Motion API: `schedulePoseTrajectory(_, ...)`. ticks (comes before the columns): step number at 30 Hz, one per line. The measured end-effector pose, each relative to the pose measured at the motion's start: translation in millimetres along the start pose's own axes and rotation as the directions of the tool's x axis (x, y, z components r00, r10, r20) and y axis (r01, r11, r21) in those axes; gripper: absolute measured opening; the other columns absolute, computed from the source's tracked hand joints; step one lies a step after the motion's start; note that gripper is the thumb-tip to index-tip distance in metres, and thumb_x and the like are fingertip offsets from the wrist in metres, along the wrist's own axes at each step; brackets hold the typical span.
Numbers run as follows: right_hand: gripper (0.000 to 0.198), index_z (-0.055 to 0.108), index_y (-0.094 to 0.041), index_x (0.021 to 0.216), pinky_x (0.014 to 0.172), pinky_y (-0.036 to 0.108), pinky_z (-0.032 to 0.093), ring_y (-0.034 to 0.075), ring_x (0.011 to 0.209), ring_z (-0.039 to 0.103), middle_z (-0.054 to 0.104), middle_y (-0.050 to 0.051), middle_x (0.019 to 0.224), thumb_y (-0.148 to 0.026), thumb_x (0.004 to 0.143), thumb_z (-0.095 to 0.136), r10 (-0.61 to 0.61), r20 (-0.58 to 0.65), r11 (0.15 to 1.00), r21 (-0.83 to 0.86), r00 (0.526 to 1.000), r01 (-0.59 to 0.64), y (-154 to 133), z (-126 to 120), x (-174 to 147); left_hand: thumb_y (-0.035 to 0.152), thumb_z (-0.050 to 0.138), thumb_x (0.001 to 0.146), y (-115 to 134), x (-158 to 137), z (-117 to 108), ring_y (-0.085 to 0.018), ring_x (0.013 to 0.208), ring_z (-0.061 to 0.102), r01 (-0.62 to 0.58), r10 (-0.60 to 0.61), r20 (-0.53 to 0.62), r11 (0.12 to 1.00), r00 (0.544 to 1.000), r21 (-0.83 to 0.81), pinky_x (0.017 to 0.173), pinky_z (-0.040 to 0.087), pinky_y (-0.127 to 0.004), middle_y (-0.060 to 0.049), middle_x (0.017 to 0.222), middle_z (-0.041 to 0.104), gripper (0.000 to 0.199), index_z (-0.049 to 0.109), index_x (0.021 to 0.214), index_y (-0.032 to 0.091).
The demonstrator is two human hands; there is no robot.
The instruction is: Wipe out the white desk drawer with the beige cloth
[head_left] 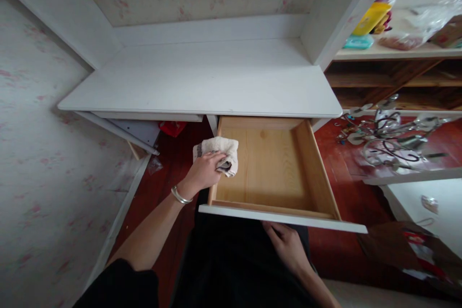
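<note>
A crumpled off-white cloth with dark markings is bunched under the fingers of my left hand, which is closed on it. The cloth lies over the left side wall of a pulled-out wooden drawer. A metal bangle circles my left wrist. My right hand is at the drawer's white front panel, with its fingers curled against the lower edge. The fingertips are partly hidden there. Bare, light wood shows inside the drawer.
The white desk stands above the drawer against floral wallpaper. On the right, a metal chandelier lies on the red floor. Behind it a shelf carries a yellow container and plastic bags. Something red sits beneath the desk.
</note>
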State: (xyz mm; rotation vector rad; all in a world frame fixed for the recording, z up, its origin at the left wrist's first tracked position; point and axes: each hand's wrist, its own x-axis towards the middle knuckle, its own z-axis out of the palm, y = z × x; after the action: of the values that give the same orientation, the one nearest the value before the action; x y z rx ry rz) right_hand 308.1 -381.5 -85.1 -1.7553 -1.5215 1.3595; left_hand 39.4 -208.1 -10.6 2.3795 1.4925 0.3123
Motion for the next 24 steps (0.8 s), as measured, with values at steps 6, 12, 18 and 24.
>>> schedulePoseTrajectory(6,0.043,0.073,-0.022,0.082,0.083,0.034,0.049,0.03,0.093,0.067,0.075,0.005,0.089,-0.055,0.091,0.047,0.02,0.023,1.0,-0.008,1.0,-0.02,3.3,0.7,2.0,0.007,0.053,0.071,18.2,-66.8,-16.2,-0.018,0.112,0.061,0.096,-0.068,0.201,0.987,0.977,-0.132,0.1,0.046,-0.031,-0.001,0.124,0.065,0.055,0.063,0.122,0.027)
schedulePoseTrajectory(12,0.042,0.076,-0.023,0.084,0.083,0.035,0.05,0.03,0.091,0.068,0.075,0.004,0.089,-0.055,0.089,0.049,-0.002,0.0,1.0,-0.015,1.0,0.002,2.1,-0.2,3.3,0.009,0.055,0.071,15.6,-66.0,-19.9,-0.019,0.103,0.064,0.162,-0.108,0.291,0.972,0.951,-0.168,0.096,0.049,-0.031,0.001,0.111,0.07,0.054,0.064,0.119,0.031)
schedulePoseTrajectory(18,0.045,0.076,-0.023,0.08,0.082,0.036,0.051,0.032,0.091,0.068,0.076,0.004,0.088,-0.057,0.088,0.049,0.02,-0.02,0.999,-0.029,1.0,-0.021,-0.3,-1.0,1.9,0.006,0.049,0.077,-15.0,-1.0,-2.3,-0.014,0.13,0.047,-0.056,0.068,0.059,0.981,0.996,-0.184,0.112,0.036,-0.031,-0.001,0.134,0.058,0.054,0.057,0.128,0.022)
schedulePoseTrajectory(24,0.048,0.076,-0.023,0.08,0.076,0.034,0.051,0.032,0.088,0.068,0.075,0.003,0.083,-0.059,0.089,0.046,0.052,0.002,0.995,-0.087,0.999,-0.051,-5.2,-3.0,0.6,0.008,0.051,0.077,-47.1,79.3,11.3,-0.016,0.131,0.046,-0.108,0.101,-0.09,0.991,0.991,-0.079,0.111,0.037,-0.03,-0.006,0.134,0.058,0.05,0.059,0.126,0.016)
